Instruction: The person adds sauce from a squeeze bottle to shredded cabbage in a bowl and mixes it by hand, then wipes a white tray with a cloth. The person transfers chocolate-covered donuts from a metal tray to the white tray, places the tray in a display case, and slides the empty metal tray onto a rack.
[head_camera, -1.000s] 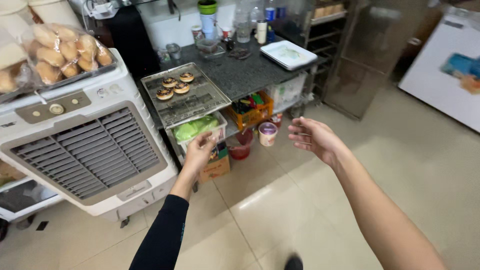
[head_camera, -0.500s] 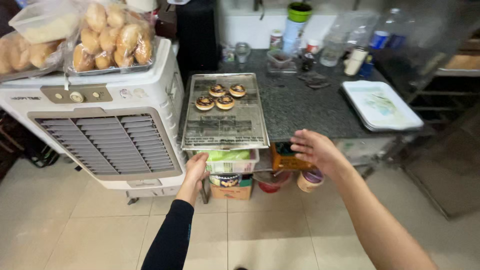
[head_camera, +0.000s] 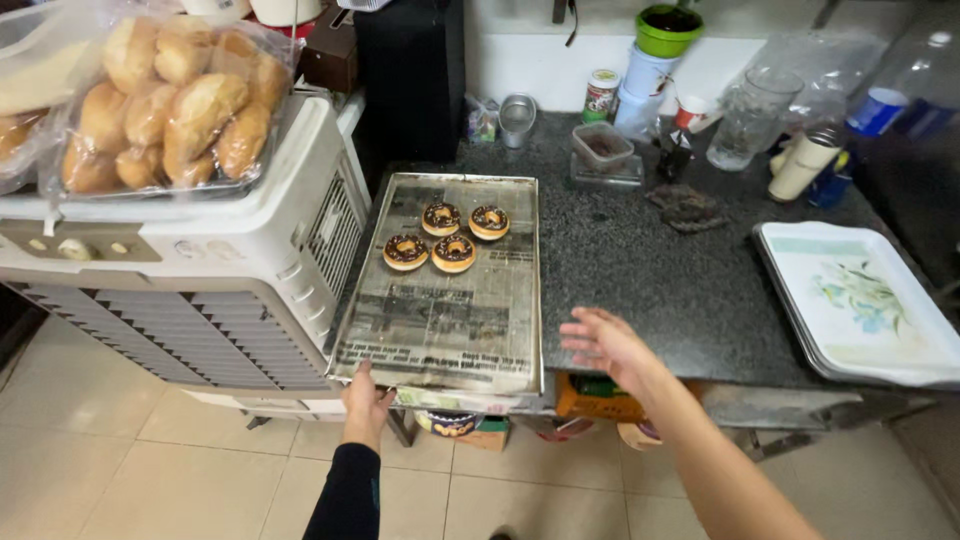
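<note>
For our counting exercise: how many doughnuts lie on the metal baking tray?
4. All sit in a cluster on the far half of the tray: far-left doughnut, far-right doughnut, near-left doughnut, near-right doughnut. None seem hidden.

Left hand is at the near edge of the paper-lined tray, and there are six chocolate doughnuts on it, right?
Not quite. The head view shows four chocolate doughnuts, not six, grouped at the far end of the paper-lined tray. The left hand is indeed at the tray's near edge.
</note>
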